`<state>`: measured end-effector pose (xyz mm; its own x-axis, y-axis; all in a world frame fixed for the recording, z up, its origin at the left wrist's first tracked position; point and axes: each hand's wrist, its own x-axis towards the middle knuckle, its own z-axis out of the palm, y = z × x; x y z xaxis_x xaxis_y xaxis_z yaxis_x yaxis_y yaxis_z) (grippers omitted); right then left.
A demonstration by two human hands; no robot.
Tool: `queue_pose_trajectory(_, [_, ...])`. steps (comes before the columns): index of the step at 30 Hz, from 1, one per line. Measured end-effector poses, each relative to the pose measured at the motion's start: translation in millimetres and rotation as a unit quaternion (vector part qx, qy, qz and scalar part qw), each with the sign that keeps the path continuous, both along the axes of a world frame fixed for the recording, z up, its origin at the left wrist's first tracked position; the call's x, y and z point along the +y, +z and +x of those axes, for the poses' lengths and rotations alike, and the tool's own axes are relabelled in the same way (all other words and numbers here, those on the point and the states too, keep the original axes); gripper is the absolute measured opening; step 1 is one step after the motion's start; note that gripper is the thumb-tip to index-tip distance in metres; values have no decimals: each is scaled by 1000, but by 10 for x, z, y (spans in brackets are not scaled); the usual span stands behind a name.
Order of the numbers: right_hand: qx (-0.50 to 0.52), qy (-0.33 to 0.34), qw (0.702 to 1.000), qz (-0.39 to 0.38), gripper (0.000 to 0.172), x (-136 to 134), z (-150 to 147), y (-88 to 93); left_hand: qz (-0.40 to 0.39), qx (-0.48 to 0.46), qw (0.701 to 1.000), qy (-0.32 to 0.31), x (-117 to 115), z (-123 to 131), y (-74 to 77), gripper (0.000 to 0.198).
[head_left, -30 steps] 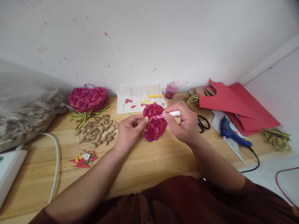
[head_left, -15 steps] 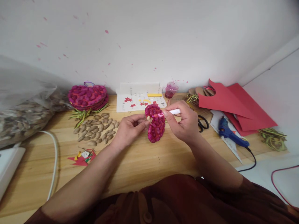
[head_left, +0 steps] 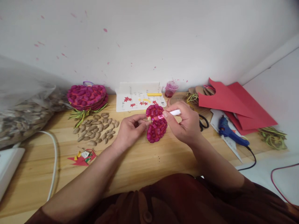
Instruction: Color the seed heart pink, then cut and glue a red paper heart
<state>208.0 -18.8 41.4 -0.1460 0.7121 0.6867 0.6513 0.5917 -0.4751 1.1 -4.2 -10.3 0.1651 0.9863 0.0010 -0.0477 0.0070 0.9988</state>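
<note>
My left hand [head_left: 132,129] is closed on the left edge of a craft piece covered in magenta-painted peanuts [head_left: 157,131]. Beside the fingertips, one pale peanut [head_left: 149,119] shows bare shell. In my right hand [head_left: 183,123] is a paintbrush with a white handle [head_left: 175,112], pinched between thumb and fingers. Its pink, wet-looking tip crosses the middle of the piece and points at the pale peanut; whether it touches is hard to make out. Behind the hands stands a clear cup of magenta paint [head_left: 171,89].
Loose peanuts [head_left: 97,128] and paper scraps [head_left: 84,156] lie left, near a bag of peanuts [head_left: 25,115]. Finished magenta discs [head_left: 87,97] are stacked behind. A paper with red stars [head_left: 140,99] leans at the wall. Right are scissors [head_left: 204,122], a blue glue gun [head_left: 232,133] and red card [head_left: 247,109].
The peanut-covered piece has shifted slightly right and turned a little in my left hand. The brush tip has moved slightly left and down across it.
</note>
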Motion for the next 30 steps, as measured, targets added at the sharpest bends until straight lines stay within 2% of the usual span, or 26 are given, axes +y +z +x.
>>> queue_pose_trajectory(5, [-2, -26, 999, 21, 6, 27, 33, -29, 15, 2, 1000, -3, -9, 1, -17, 37])
queue_pose_trajectory(12, [23, -2, 1000, -15, 7, -11, -5, -11, 25, 2, 1000, -7, -20, 5, -10, 36])
queue_pose_trajectory(16, [18, 3, 1000, -4, 7, -12, -11, 7, 25, 1, 1000, 2, -19, 10, -13, 35])
queue_pose_trajectory(21, [8, 45, 999, -29, 9, -11, -3, 15, 19, 5, 1000, 1, -13, 12, -28, 40])
queue_pose_trajectory(30, [17, 65, 997, -30, 6, 35, 21, -22, -1, -7, 1000, 3, 6, 12, -41, 39])
